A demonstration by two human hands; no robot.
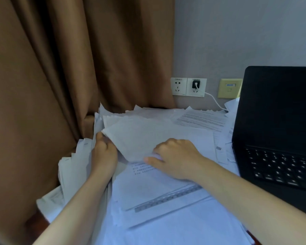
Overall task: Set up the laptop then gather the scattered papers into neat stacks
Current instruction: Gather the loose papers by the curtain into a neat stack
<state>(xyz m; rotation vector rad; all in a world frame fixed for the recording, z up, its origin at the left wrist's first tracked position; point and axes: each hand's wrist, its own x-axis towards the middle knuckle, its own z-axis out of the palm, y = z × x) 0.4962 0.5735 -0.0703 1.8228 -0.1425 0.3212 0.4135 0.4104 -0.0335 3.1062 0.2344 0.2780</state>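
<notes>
Sheaf of papers [148, 137] at mid-worktop, lying over the scattered sheets [166, 214]. Left hand [103, 152], grip curled round the sheaf's left edge; right hand [177, 158] pinches its near corner. Laptop [279, 121] stands open at the right, screen dark. Curtain [60, 68] hangs left.

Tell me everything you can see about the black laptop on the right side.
The laptop is black and looks like matte plastic. It stands open with the lid upright and the screen dark. Its keyboard has black keys with pale legends. It sits at the right and is cut off by the picture's edge. Loose papers lie against its left side. No hand touches it.
</notes>
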